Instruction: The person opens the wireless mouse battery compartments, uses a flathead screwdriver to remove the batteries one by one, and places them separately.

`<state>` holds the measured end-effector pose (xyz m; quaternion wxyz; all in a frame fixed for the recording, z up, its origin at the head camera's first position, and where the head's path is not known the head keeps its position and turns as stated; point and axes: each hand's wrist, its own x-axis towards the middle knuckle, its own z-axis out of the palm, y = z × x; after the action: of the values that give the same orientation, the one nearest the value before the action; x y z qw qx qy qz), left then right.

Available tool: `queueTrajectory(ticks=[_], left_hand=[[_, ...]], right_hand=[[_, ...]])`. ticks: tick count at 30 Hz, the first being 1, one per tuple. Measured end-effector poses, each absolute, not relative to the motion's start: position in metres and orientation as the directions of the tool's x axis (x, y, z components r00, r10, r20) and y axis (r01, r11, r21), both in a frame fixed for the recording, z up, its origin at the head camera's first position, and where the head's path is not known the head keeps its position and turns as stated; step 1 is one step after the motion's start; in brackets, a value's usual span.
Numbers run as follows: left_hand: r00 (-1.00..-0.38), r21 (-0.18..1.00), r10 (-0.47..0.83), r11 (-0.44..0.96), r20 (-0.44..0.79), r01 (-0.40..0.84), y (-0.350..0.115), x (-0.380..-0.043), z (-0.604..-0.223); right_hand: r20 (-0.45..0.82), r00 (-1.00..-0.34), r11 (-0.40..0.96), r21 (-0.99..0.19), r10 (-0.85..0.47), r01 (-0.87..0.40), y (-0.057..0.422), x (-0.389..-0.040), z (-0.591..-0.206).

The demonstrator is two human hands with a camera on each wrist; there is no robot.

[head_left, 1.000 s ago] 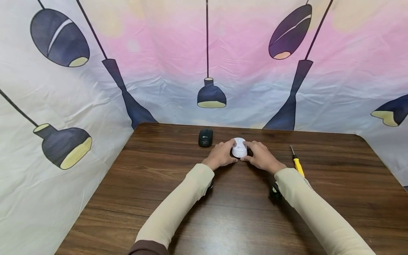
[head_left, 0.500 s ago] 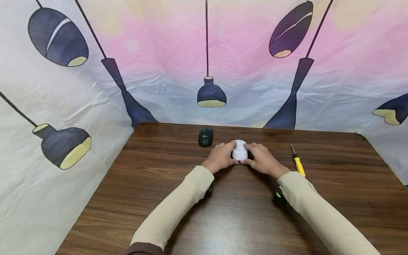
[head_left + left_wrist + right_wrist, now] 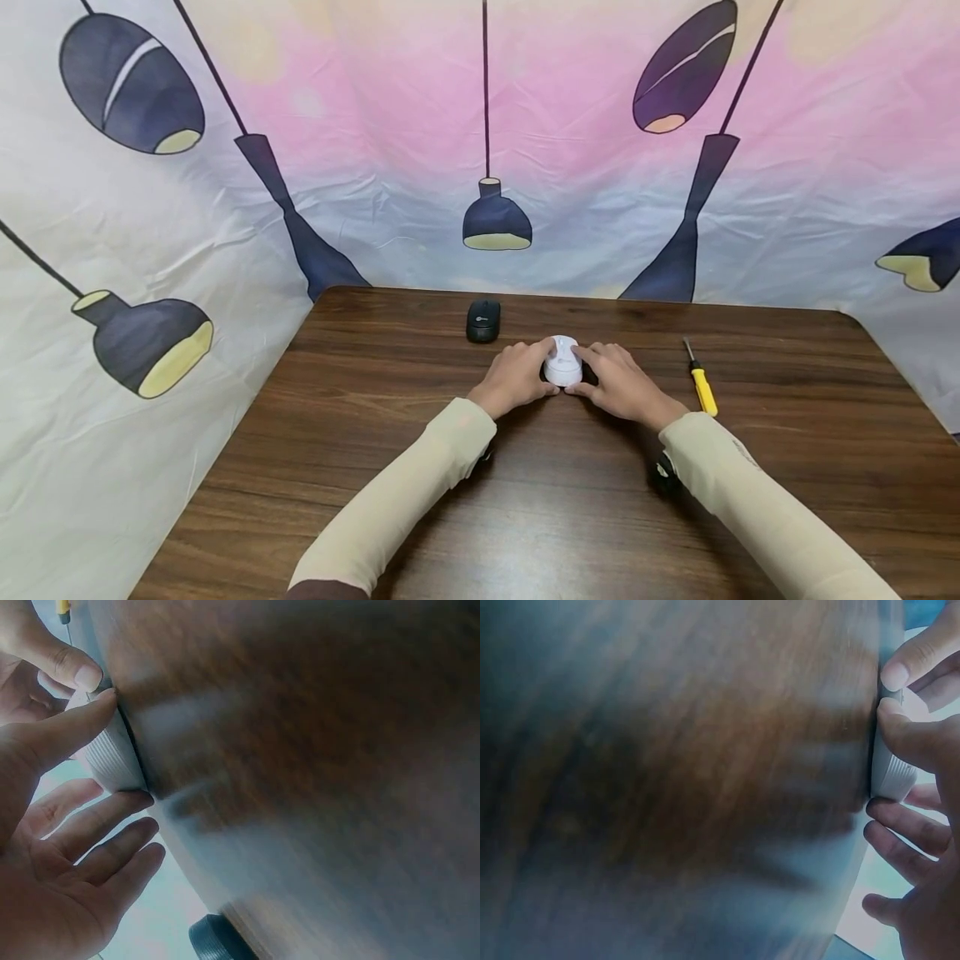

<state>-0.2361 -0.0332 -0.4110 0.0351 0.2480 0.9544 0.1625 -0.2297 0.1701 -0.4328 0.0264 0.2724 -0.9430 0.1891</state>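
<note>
A white computer mouse (image 3: 562, 363) lies on the wooden table between both hands. My left hand (image 3: 516, 377) grips its left side, thumb at the near end and fingers along the flank. On the opposite side my right hand (image 3: 617, 382) holds it the same way. Ridges show on the side of the white mouse (image 3: 114, 756) in the left wrist view, where both thumbs meet close to its near end. In the right wrist view the white mouse (image 3: 891, 769) sits low at the tabletop, partly hidden by the thumb and fingers.
A black computer mouse (image 3: 483, 322) lies farther back, left of the white one. To the right is a screwdriver (image 3: 702, 388) with a yellow handle, its tip pointing away. Behind the brown table (image 3: 360, 367) hangs a cloth backdrop (image 3: 420, 208) printed with lamps.
Both hands have drawn the white mouse a short way nearer to me along the table, keeping their grip. The black mouse and the screwdriver stay where they were.
</note>
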Motion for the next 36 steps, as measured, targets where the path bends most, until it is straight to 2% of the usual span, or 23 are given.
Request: queueTrajectory(ticks=[8, 20, 30, 36], left_hand=[[-0.867, 0.303, 0.498, 0.824, 0.016, 0.479, -0.035, -0.23, -0.407], [-0.864, 0.287, 0.502, 0.821, 0.046, 0.493, -0.039, -0.22, -0.402], [-0.856, 0.294, 0.515, 0.812, 0.043, 0.503, -0.043, -0.215, -0.402], [-0.859, 0.29, 0.504, 0.812, 0.09, 0.507, -0.043, -0.214, -0.403]], right_hand=[[0.145, -0.843, 0.772, -0.346, -0.518, -0.533, 0.172, -0.221, -0.429], [0.117, -0.86, 0.759, -0.423, -0.497, -0.495, 0.17, -0.213, -0.427], [0.171, -0.845, 0.73, -0.436, -0.507, -0.526, 0.171, -0.212, -0.427], [0.2, -0.829, 0.691, -0.471, -0.522, -0.549, 0.172, -0.212, -0.429]])
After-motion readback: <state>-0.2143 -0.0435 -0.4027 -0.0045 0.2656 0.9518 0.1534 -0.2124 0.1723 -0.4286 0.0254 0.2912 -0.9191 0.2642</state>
